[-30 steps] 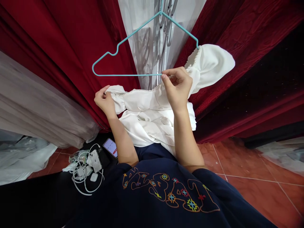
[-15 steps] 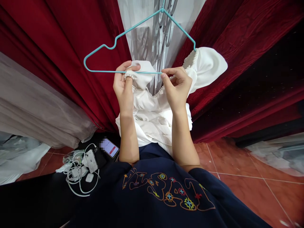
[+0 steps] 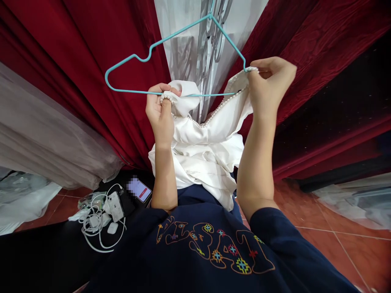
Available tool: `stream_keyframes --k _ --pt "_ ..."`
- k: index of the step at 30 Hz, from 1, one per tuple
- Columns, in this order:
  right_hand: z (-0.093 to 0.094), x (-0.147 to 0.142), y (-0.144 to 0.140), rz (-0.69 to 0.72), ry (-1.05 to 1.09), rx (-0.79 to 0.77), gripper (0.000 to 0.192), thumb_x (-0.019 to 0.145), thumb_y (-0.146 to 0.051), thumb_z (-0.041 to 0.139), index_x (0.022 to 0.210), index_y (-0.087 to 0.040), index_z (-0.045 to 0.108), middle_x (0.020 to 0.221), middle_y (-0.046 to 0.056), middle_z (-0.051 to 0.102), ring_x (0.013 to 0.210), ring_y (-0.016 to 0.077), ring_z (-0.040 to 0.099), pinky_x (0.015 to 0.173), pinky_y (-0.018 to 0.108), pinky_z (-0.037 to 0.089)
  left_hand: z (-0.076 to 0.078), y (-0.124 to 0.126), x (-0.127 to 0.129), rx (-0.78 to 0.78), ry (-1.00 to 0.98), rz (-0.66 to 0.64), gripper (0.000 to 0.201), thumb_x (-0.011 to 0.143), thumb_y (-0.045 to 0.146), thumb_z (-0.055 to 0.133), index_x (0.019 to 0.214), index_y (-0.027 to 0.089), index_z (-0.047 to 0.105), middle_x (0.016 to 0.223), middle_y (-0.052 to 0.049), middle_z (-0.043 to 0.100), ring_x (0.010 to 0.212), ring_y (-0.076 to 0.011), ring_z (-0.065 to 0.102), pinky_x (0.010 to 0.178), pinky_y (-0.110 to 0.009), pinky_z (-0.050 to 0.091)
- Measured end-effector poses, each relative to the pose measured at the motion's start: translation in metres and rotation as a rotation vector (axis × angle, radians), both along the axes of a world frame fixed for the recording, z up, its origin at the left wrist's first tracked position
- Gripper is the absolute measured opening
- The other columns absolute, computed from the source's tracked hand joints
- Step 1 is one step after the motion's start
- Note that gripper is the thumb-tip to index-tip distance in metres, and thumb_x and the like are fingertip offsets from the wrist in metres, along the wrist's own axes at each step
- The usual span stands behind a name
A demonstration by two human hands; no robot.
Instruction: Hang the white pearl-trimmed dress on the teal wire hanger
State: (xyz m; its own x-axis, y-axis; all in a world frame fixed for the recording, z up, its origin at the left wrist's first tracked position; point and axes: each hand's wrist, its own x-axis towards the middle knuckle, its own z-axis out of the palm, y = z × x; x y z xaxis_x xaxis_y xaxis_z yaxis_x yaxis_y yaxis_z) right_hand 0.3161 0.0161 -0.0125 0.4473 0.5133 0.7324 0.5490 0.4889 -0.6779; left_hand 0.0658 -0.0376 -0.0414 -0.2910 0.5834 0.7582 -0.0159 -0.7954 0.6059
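Observation:
A light blue clothes hanger (image 3: 180, 32) hangs in front of me, its right end inside one shoulder of a white dress (image 3: 204, 136) edged with pearl beads. My left hand (image 3: 160, 112) is closed on the dress's left shoulder part, by the hanger's bottom bar, fingers behind and thumb in front. At the hanger's right corner, my right hand (image 3: 271, 83) pinches the beaded edge of the other shoulder; its fingertips are partly hidden by cloth. The lower part of the dress lies bunched against my lap.
Red curtains (image 3: 128, 36) hang on both sides of a silvery metal frame (image 3: 209, 53). To my lower left, a black surface (image 3: 36, 260) bears a lit phone (image 3: 142, 190), a white phone (image 3: 115, 206), and tangled white cables (image 3: 91, 234). Sheer fabric (image 3: 39, 122) hangs at left.
My right hand has left the middle of the hanger's bottom bar and moved right and up to the beaded shoulder edge, drawing it over the hanger's end. My left hand stays about where it was.

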Motion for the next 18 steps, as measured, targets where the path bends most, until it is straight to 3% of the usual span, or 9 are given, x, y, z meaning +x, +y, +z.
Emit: stream_keyframes --k 2,5,7,10,14,18 --pt "0.007 0.014 0.001 0.048 0.025 0.037 0.02 0.079 -0.006 0.06 0.082 -0.019 0.075 0.081 0.005 0.073 0.069 0.0148 0.066 0.068 0.031 0.053 0.002 -0.001 -0.002 -0.052 0.008 0.024 0.019 0.103 0.043 0.056 0.103 0.024 0.054 0.096 -0.005 0.066 0.099 -0.0214 0.069 0.101 -0.038 0.055" --pt "0.007 0.041 0.002 -0.012 0.115 0.096 0.023 0.075 -0.003 0.058 0.078 -0.017 0.076 0.075 0.006 0.071 0.064 0.0157 0.065 0.061 0.031 0.051 0.004 -0.002 -0.006 -0.089 0.014 0.043 0.02 0.102 0.044 0.058 0.101 0.025 0.055 0.096 -0.005 0.066 0.099 -0.021 0.069 0.1 -0.037 0.055" --pt "-0.007 0.058 0.003 -0.081 0.208 0.086 0.018 0.074 -0.004 0.06 0.077 -0.016 0.074 0.072 0.007 0.069 0.06 0.0155 0.061 0.057 0.032 0.048 0.004 -0.001 -0.008 -0.044 0.02 0.01 0.013 0.102 0.039 0.058 0.101 0.026 0.055 0.096 -0.005 0.066 0.097 -0.0203 0.068 0.099 -0.036 0.055" --pt "-0.046 0.068 -0.001 -0.163 0.335 0.016 0.008 0.077 -0.013 0.065 0.076 -0.021 0.067 0.068 0.004 0.061 0.055 0.0153 0.053 0.054 0.035 0.044 0.001 0.001 -0.007 0.025 0.001 -0.058 0.005 0.102 0.032 0.056 0.101 0.027 0.056 0.096 -0.004 0.067 0.096 -0.02 0.068 0.098 -0.036 0.056" --pt "-0.096 0.041 -0.011 -0.106 0.33 0.08 0.017 0.08 -0.037 0.071 0.079 -0.03 0.055 0.078 0.003 0.06 0.074 0.0215 0.059 0.074 0.042 0.051 -0.004 0.003 -0.003 -0.086 -0.008 -0.017 0.017 0.102 0.042 0.06 0.101 0.026 0.056 0.096 -0.004 0.067 0.1 -0.0203 0.069 0.101 -0.036 0.055" --pt "-0.105 0.003 -0.014 0.082 0.242 0.129 0.02 0.087 -0.052 0.061 0.09 -0.032 0.06 0.09 0.003 0.065 0.087 0.0228 0.064 0.077 0.042 0.055 -0.006 0.005 -0.001 -0.134 -0.008 -0.033 0.024 0.101 0.048 0.062 0.103 0.025 0.056 0.101 -0.005 0.068 0.105 -0.0208 0.07 0.103 -0.036 0.054"
